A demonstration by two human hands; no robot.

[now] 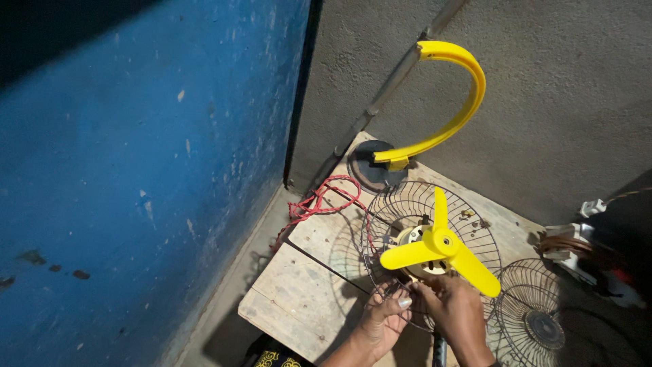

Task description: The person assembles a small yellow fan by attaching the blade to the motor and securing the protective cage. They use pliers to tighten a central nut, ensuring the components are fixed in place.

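with the left hand [382,319] and right hand [454,309] both pinching the lower rim of the round wire fan guard [401,204] on the bare wooden board [299,299], the three-bladed yellow plastic propeller [440,250] could likely strike the fingers if it turns.

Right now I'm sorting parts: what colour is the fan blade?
Yellow; the three-bladed fan blade shows best in the head view.

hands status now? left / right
Left hand: fingers pinched on the wire fan guard rim.
Right hand: curled at the guard under the yellow fan blade; grip cannot be told.
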